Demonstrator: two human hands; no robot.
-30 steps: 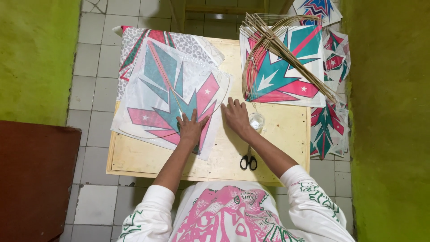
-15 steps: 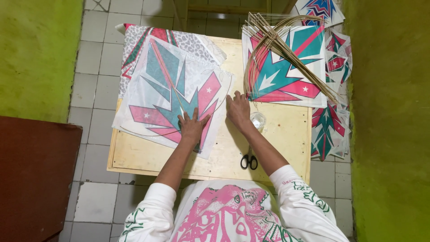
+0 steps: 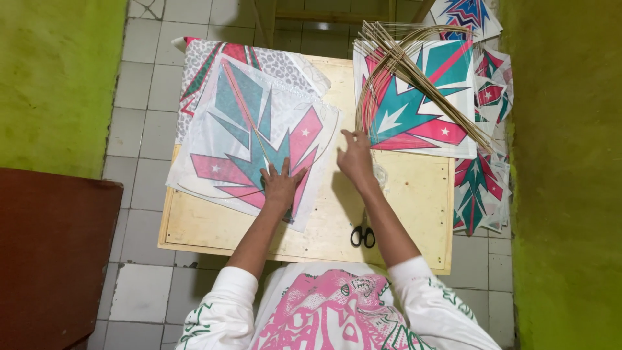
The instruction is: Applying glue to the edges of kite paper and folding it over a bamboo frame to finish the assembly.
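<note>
**Wooden desk, kite sheet under one palm**

Wooden desk point(image 3: 402, 214) carries a printed kite sheet point(image 3: 253, 139), long axis running diagonally away-left. Left hand point(image 3: 280, 183) presses flat, fingers spread, on its near corner. Right hand point(image 3: 356, 157) hovers open, empty, beside bamboo sticks point(image 3: 414, 78).

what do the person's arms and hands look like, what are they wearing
Both hands, the left hand and the right hand, are bare: no gloves, and no rings or watch that can be made out. The forearms are uncovered. White sleeves are pushed up to about the elbows and carry dark green line patterns. They belong to a white top with a large pink print on the front.
</note>
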